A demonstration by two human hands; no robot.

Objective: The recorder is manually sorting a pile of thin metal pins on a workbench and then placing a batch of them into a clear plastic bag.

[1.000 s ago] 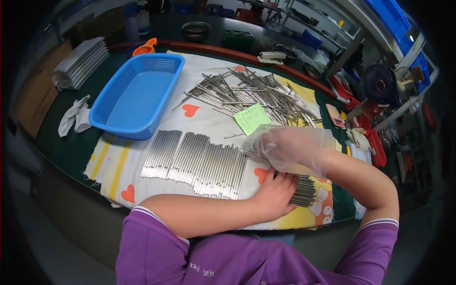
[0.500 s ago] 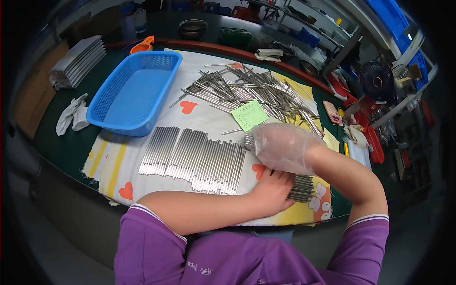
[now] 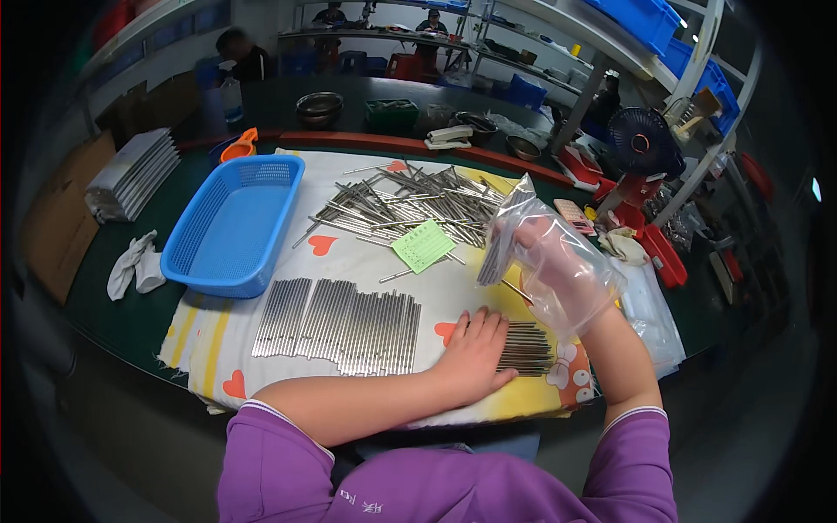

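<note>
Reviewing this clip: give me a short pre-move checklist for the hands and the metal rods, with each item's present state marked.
1. Right hand, in a clear plastic glove, grips a bundle of rods: ok, lifted off the cloth.
2. Left hand rests flat beside the small rod row: ok, fingers touch its left ends.
3. Long sorted row lies parallel on the cloth: ok.
4. Loose rod pile is tidy: not ok, rods crisscross.
5. Green paper slip is clear of rods: not ok, it lies on the pile's edge.
6. Blue basket holds rods: cannot tell, it looks bare.
</note>
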